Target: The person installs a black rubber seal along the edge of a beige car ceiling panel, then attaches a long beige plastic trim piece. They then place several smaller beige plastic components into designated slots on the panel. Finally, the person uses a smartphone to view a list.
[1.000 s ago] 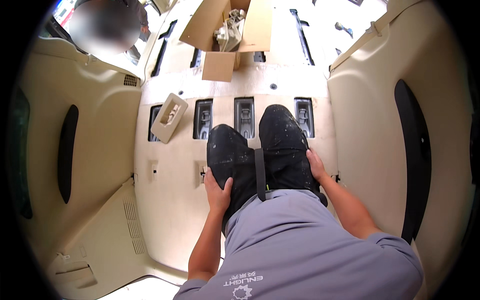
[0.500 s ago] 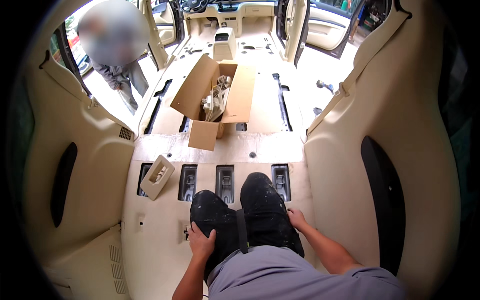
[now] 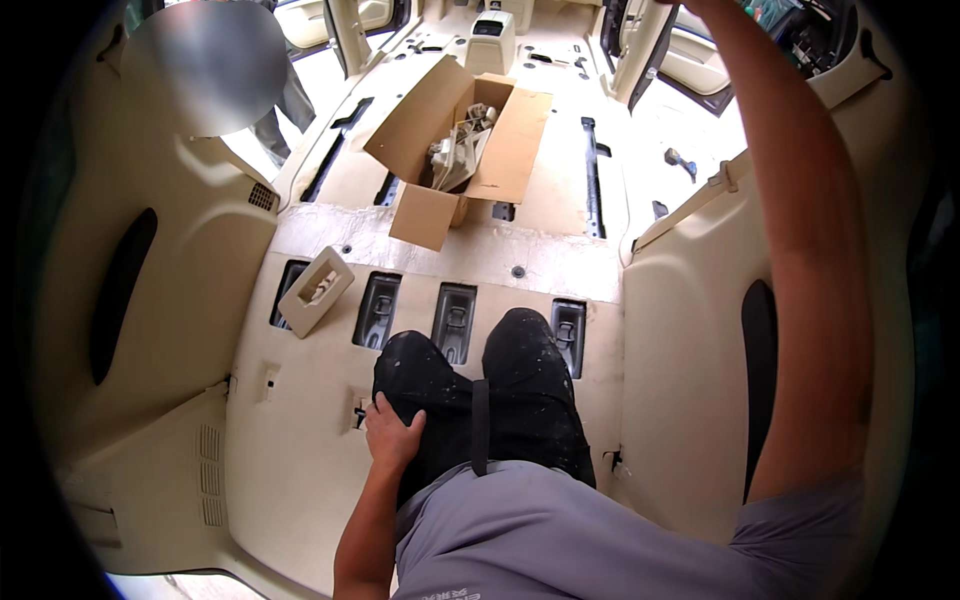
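My left hand (image 3: 393, 433) lies on my left thigh in black trousers (image 3: 430, 400), fingers stretched out and thumb apart, with nothing in it. My right arm is raised along the right side of the view. Only a sliver of my right hand (image 3: 688, 3) shows at the top edge, so its fingers cannot be made out. Ahead of my knees stands an open cardboard box (image 3: 420, 215) with several pale plastic parts (image 3: 462, 150) inside. A beige trim frame (image 3: 318, 290) with an opening lies tilted at the left, partly over a dark floor recess.
I sit inside a car on a beige carpeted floor (image 3: 300, 450). Dark recesses (image 3: 455, 320) and seat rails (image 3: 592, 175) are set into it. Side panels (image 3: 690, 330) rise at both sides. A power tool (image 3: 682, 164) lies outside, right. Another person (image 3: 290, 100) stands outside, left.
My right hand has left the side of my right thigh and swung up to the top edge. The view has tilted, with my left hand still on my thigh.
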`<state>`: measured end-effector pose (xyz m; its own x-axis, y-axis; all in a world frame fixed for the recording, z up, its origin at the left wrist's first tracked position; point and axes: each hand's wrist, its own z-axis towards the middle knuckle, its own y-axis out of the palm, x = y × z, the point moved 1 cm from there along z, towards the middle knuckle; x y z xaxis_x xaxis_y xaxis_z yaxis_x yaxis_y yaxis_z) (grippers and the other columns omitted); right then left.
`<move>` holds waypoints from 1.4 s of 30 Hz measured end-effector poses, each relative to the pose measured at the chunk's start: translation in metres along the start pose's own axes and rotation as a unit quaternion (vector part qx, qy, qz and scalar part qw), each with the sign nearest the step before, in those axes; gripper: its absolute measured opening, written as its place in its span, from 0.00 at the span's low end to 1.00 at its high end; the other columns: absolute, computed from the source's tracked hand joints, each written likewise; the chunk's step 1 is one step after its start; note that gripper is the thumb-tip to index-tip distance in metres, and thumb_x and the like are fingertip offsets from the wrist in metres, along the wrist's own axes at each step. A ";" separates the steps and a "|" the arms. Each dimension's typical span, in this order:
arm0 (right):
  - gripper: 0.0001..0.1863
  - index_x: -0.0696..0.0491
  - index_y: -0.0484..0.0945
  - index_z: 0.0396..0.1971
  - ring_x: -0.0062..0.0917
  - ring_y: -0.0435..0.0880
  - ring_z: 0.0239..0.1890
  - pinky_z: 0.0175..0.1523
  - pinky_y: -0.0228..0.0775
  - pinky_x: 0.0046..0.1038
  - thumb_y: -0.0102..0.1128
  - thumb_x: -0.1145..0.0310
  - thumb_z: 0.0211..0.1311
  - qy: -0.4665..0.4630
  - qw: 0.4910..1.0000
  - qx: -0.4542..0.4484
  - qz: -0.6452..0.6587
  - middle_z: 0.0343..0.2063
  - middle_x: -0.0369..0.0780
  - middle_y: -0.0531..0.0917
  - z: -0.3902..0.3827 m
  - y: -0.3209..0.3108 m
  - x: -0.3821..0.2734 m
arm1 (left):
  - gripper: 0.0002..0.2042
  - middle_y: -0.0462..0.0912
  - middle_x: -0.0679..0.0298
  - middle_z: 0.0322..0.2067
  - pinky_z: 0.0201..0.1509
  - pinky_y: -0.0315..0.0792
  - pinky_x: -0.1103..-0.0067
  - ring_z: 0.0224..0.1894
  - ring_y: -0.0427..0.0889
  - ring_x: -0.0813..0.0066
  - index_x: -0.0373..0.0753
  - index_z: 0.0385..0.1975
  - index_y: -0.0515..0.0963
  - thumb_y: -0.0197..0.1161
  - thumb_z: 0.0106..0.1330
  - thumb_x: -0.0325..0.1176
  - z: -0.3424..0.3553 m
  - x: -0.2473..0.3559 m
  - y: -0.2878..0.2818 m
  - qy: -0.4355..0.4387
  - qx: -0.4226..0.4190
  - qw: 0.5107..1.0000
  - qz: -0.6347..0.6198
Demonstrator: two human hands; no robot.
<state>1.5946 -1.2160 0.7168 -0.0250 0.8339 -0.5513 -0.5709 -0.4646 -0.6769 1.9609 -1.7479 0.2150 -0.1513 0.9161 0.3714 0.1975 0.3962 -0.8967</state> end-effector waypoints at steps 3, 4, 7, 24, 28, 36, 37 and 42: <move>0.30 0.59 0.71 0.59 0.39 0.87 0.41 0.48 0.79 0.40 0.66 0.56 0.64 -0.096 0.991 0.043 -0.085 0.41 0.51 0.86 -0.003 0.015 -0.003 | 0.48 0.68 0.37 0.63 0.65 0.70 0.54 0.64 0.70 0.38 0.29 0.72 0.58 0.72 0.60 0.55 0.002 0.013 -0.002 -0.014 -0.008 1.000 0.002; 0.32 0.59 0.71 0.62 0.40 0.87 0.44 0.51 0.79 0.40 0.65 0.53 0.65 -0.126 0.983 0.036 -0.133 0.43 0.52 0.86 -0.013 0.034 0.007 | 0.48 0.67 0.37 0.63 0.66 0.69 0.54 0.64 0.69 0.38 0.30 0.72 0.58 0.72 0.60 0.55 0.006 0.019 -0.003 -0.014 -0.018 1.000 0.000; 0.38 0.59 0.70 0.69 0.42 0.87 0.51 0.57 0.78 0.39 0.62 0.46 0.70 -0.151 0.961 -0.150 -0.176 0.49 0.56 0.86 -0.119 0.184 0.078 | 0.48 0.65 0.37 0.66 0.67 0.68 0.54 0.67 0.67 0.38 0.27 0.71 0.57 0.72 0.60 0.56 0.011 0.014 -0.009 -0.029 -0.033 0.998 0.040; 0.17 0.56 0.82 0.42 0.44 0.78 0.48 0.57 0.68 0.46 0.63 0.59 0.59 0.165 0.934 -0.285 -0.137 0.37 0.45 0.82 -0.528 0.339 0.136 | 0.41 0.65 0.37 0.68 0.72 0.63 0.56 0.69 0.65 0.38 0.28 0.69 0.62 0.72 0.64 0.47 0.390 0.198 0.070 0.165 0.120 0.976 -0.080; 0.15 0.54 0.81 0.38 0.43 0.77 0.49 0.59 0.66 0.45 0.63 0.59 0.57 0.183 0.916 -0.319 -0.160 0.37 0.44 0.82 -0.512 0.354 0.136 | 0.34 0.74 0.43 0.63 0.66 0.69 0.57 0.66 0.72 0.45 0.30 0.64 0.67 0.71 0.65 0.46 0.474 0.261 0.037 0.126 0.062 0.985 -0.101; 0.13 0.52 0.80 0.33 0.42 0.77 0.48 0.59 0.66 0.44 0.62 0.58 0.56 0.183 0.915 -0.315 -0.174 0.36 0.43 0.81 -0.505 0.368 0.133 | 0.14 0.87 0.47 0.39 0.51 0.77 0.56 0.44 0.86 0.44 0.36 0.47 0.78 0.62 0.70 0.39 0.543 0.230 0.066 0.142 0.106 0.971 -0.159; 0.12 0.52 0.80 0.33 0.41 0.77 0.48 0.58 0.66 0.45 0.62 0.58 0.56 0.186 0.911 -0.323 -0.176 0.36 0.43 0.81 -0.503 0.369 0.132 | 0.14 0.86 0.45 0.38 0.50 0.77 0.57 0.42 0.85 0.42 0.33 0.49 0.77 0.60 0.70 0.36 0.542 0.224 0.061 0.128 0.151 0.954 -0.223; 0.12 0.53 0.79 0.32 0.41 0.77 0.48 0.58 0.66 0.45 0.62 0.59 0.56 0.176 0.917 -0.311 -0.176 0.36 0.43 0.82 -0.510 0.369 0.130 | 0.12 0.85 0.54 0.40 0.49 0.81 0.69 0.43 0.86 0.64 0.28 0.51 0.75 0.56 0.76 0.30 0.535 0.199 0.025 0.136 0.061 0.809 -0.569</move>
<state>1.7998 -1.4307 0.1465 0.4000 0.8683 -0.2934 0.0897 -0.3557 -0.9303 1.4179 -1.5893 0.1373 0.0539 -0.0508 0.9973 -0.0185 0.9985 0.0518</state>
